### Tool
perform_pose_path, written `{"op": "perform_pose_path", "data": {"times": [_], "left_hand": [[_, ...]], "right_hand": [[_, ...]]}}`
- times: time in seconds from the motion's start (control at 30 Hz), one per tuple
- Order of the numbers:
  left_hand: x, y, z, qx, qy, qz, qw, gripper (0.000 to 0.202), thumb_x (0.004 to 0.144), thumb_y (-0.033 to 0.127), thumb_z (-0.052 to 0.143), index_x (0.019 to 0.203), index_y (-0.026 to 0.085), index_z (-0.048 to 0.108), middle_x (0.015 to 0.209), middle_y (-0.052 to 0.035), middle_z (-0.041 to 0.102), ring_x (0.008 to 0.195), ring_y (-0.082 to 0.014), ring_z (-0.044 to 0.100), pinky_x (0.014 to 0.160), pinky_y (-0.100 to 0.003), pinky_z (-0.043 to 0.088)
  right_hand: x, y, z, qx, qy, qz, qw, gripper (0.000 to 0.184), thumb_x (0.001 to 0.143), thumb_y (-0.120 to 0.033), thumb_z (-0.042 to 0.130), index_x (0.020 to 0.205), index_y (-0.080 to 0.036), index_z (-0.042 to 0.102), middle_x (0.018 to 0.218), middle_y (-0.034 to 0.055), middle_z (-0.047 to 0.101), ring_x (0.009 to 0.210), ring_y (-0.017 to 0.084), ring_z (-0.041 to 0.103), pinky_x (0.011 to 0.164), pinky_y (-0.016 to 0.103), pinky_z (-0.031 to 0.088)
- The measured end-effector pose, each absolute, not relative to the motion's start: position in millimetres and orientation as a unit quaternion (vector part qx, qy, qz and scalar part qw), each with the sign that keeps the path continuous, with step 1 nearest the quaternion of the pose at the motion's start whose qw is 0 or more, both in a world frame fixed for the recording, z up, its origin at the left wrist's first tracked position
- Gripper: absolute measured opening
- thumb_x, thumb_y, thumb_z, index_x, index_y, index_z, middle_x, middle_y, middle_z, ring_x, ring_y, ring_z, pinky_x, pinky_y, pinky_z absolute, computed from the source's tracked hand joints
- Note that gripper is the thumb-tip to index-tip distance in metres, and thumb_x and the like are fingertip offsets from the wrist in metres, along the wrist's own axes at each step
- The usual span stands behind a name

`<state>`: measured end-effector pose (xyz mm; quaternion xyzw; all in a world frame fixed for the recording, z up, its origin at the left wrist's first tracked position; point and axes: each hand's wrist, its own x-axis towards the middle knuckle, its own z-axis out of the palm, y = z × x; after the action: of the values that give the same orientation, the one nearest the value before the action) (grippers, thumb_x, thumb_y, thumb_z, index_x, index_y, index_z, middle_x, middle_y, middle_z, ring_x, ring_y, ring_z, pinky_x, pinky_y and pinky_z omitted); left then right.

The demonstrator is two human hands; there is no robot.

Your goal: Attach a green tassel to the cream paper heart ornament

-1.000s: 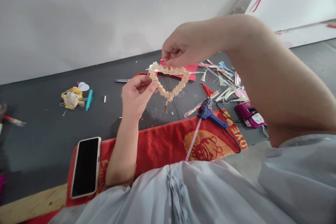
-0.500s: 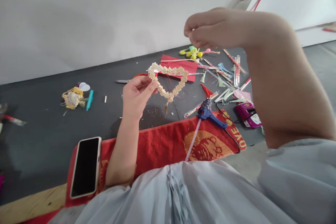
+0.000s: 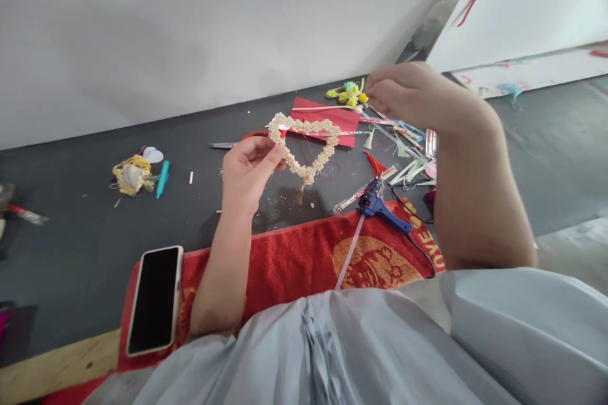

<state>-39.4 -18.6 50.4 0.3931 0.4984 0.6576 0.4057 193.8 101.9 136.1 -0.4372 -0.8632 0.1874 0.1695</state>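
Held up over the table is a cream beaded heart, its left edge pinched between the thumb and fingers of my left hand. A small tan tassel hangs from the heart's tip, and a bit of red and white shows at its upper left. My right hand is raised to the right of the heart, apart from it, with fingers bent together; anything in them is too small to see. Beneath the heart lie a red paper sheet and orange-handled scissors.
A blue glue gun with a glue stick rests on a red towel. Lower left lies a phone. Yellow yarn and a teal pen sit at left. Yellow-green flowers, tassels and wrapped sticks clutter the right.
My right hand has come down and slightly to the right, its forearm swinging inward over the purple box. My left hand and the heart have stayed nearly still.
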Motion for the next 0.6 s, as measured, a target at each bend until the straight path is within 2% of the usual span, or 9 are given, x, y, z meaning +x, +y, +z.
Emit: {"op": "perform_pose_path", "data": {"times": [0.1,0.23,0.43,0.53,0.6], "left_hand": [[-38.9,-18.7,50.7,0.387,0.501,0.66,0.403,0.049,0.052,0.054,0.097,0.074,0.019,0.07,0.066,0.0026,0.071,0.057,-0.0101,0.068,0.056,-0.022,0.061],[-40.4,-18.6,48.1,0.396,0.512,0.652,0.395,0.047,0.055,0.054,0.096,0.075,0.02,0.069,0.068,0.0022,0.071,0.058,-0.0107,0.068,0.057,-0.023,0.061],[-42.7,-16.6,42.2,0.404,0.52,0.643,0.39,0.047,0.061,0.055,0.094,0.079,0.019,0.068,0.071,-0.0001,0.071,0.062,-0.0127,0.07,0.06,-0.026,0.063],[-41.6,-15.8,42.3,0.393,0.523,0.645,0.394,0.046,0.059,0.055,0.094,0.076,0.02,0.068,0.069,0.0016,0.07,0.059,-0.0111,0.068,0.058,-0.024,0.061],[-40.3,-15.3,42.7,0.381,0.522,0.654,0.393,0.047,0.058,0.055,0.095,0.074,0.02,0.067,0.067,0.0027,0.07,0.058,-0.0102,0.067,0.057,-0.023,0.06]], "right_hand": [[181.1,86.5,138.8,-0.508,-0.82,0.226,0.134,0.033,0.093,-0.011,0.044,0.061,-0.021,0.038,0.059,-0.0027,0.037,0.057,0.007,0.031,0.056,0.028,0.028],[173.9,74.9,137.7,-0.501,-0.825,0.224,0.138,0.037,0.096,-0.017,0.047,0.062,-0.021,0.033,0.059,-0.0029,0.031,0.058,0.008,0.027,0.057,0.031,0.026],[173.4,71.7,117.2,-0.434,-0.831,0.258,0.232,0.017,0.093,-0.027,0.059,0.078,-0.021,0.056,0.06,-0.0032,0.041,0.059,0.009,0.034,0.057,0.028,0.028],[171.1,69.0,108.7,-0.422,-0.818,0.286,0.266,0.018,0.095,-0.038,0.057,0.087,-0.022,0.059,0.063,-0.0026,0.044,0.058,0.01,0.037,0.057,0.028,0.03],[169.1,66.5,106.5,-0.425,-0.815,0.285,0.27,0.021,0.097,-0.039,0.053,0.087,-0.021,0.06,0.064,-0.0023,0.043,0.058,0.01,0.037,0.058,0.028,0.031]]}}
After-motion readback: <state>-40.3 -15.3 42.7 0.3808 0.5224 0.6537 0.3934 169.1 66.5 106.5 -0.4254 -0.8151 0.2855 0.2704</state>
